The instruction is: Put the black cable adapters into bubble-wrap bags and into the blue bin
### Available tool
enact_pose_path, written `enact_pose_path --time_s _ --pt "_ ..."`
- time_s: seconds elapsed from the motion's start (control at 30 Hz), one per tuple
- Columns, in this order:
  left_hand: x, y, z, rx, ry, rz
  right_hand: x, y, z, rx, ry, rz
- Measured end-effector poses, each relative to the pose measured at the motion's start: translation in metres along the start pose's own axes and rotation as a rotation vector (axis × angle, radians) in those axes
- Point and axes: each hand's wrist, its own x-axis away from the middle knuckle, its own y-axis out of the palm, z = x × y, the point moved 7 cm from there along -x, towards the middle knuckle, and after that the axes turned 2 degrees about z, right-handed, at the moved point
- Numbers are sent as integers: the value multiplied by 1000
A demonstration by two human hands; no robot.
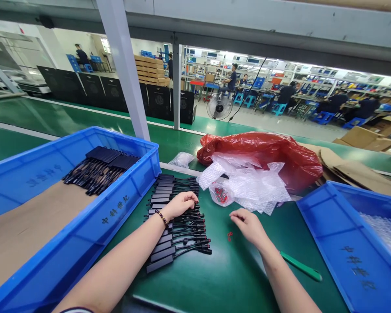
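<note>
A row of flat black modules with short cables (164, 252) lies side by side on the green work surface. My left hand (181, 204), with a beaded bracelet at the wrist, rests over this row, thumb and fingers pinched on a black cable end at its right side. Several cable ends there show red rings. My right hand (249, 224) is off the row to the right, fingertips pressed together; anything in them is too small to make out. Just below those fingertips lie a few small red rings (230, 235). A clear bag of red pieces (221, 194) sits beyond.
At left stands a blue bin (130, 204) containing more black modules; another blue bin (332, 221) at right holds bubble wrap. Bubble-wrap pouches (254, 187) spill from a red plastic bag (280, 152). A green-handled tool (301, 266) lies beside my right forearm. Co-workers sit far behind.
</note>
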Motion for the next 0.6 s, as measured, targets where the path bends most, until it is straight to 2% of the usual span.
enact_pose_path --time_s 0.13,0.27,0.4,0.6 --pt "0 0 0 -3 11 2 26 18 12 93 15 -130" --pt "0 0 -1 -27 4 11 34 27 8 146 -3 -193" --pt "-1 -1 -4 -54 -16 25 34 26 6 208 3 -223" --pt "-3 -1 -9 -98 -5 52 36 23 11 239 -8 -186"
